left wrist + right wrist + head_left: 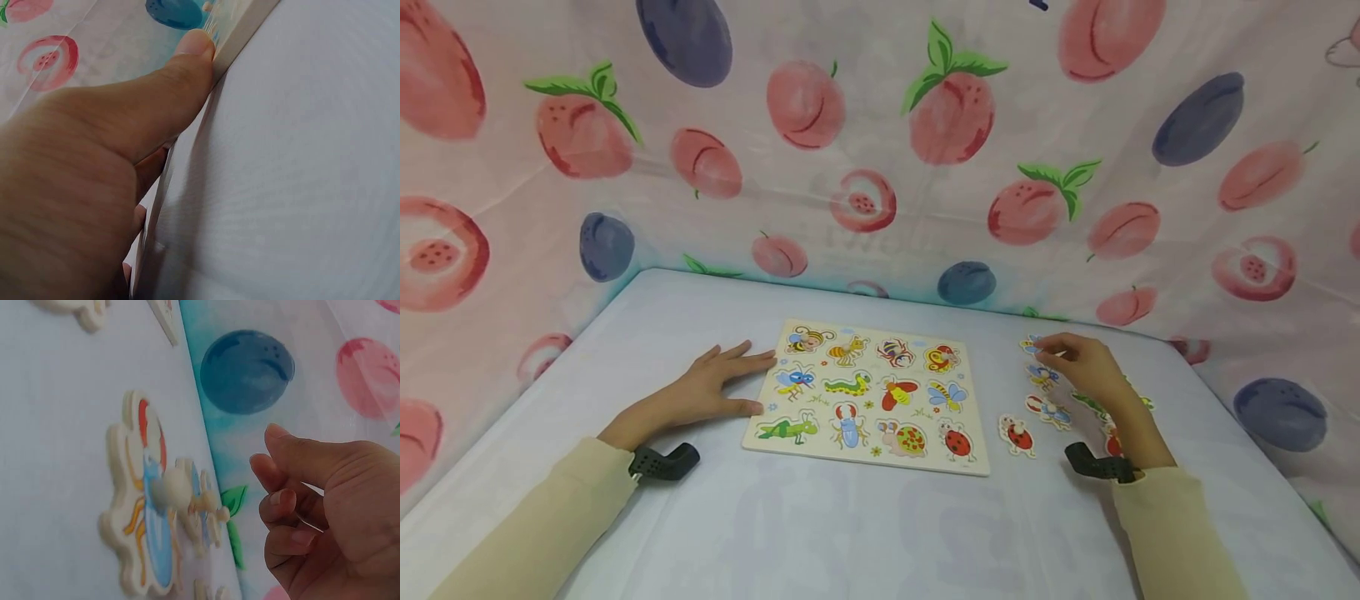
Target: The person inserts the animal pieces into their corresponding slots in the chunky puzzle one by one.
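Note:
Near the middle of the table lies a flat wooden insect puzzle board (820,447) with colourful bug pictures in rows. My left hand (700,388) is spread at its left side, and the thumb (187,56) presses on the edge. Over the loose pieces at the right hovers my right hand (1088,367), its fingers loosely curled with nothing visible between them. Close below it are a blue-winged insect piece (1030,342), a mosquito piece (1042,377) and a stag beetle piece (156,519) with a round knob. A ladybug piece (1018,436) sits nearer the board.
A green insect piece (1087,402) and a red piece (1112,443) lie partly hidden by my right forearm. Fruit-printed cloth (865,125) rises behind and beside the white table (820,533). Each wrist wears a black camera mount (666,461).

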### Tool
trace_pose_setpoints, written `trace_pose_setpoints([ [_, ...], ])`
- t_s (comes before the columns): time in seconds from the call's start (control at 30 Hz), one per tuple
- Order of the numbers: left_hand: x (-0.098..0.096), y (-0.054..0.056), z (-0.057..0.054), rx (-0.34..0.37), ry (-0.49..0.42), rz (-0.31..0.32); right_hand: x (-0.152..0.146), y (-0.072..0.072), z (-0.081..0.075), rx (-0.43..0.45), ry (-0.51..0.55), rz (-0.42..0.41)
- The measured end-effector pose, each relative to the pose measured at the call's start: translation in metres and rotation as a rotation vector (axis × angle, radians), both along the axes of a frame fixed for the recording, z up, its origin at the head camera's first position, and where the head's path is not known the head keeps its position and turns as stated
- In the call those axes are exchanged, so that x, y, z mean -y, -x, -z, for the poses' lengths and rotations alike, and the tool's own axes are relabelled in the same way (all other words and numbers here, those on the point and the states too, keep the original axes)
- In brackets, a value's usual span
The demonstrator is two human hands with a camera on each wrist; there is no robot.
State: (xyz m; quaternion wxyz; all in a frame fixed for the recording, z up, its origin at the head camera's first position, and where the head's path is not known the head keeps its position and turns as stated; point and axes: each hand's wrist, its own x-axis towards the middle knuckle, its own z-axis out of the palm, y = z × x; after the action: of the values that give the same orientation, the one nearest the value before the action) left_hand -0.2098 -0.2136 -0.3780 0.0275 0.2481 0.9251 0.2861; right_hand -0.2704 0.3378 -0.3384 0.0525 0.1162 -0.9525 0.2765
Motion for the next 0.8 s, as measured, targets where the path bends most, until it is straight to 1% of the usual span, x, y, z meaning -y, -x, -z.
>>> trace_pose_setpoints([
  [0.1,0.0,0.001,0.001,0.0,-0.002,0.003,-0.007,0.002,0.006,0.025,0.006,0.011],
  [0.23,0.001,0.0,0.0,0.005,-0.005,0.0,-0.013,0.002,0.011,0.082,0.004,0.021],
  [0.5,0.0,-0.002,-0.002,0.009,0.002,-0.014,-0.017,0.004,0.02,0.155,0.023,0.041],
  [0.6,0.0,-0.002,-0.002,0.009,-0.003,-0.008,-0.018,0.005,0.024,0.173,0.021,0.057],
  [0.8,0.001,-0.001,-0.001,0.008,-0.001,-0.002,-0.02,0.006,0.031,0.176,0.019,0.096],
])
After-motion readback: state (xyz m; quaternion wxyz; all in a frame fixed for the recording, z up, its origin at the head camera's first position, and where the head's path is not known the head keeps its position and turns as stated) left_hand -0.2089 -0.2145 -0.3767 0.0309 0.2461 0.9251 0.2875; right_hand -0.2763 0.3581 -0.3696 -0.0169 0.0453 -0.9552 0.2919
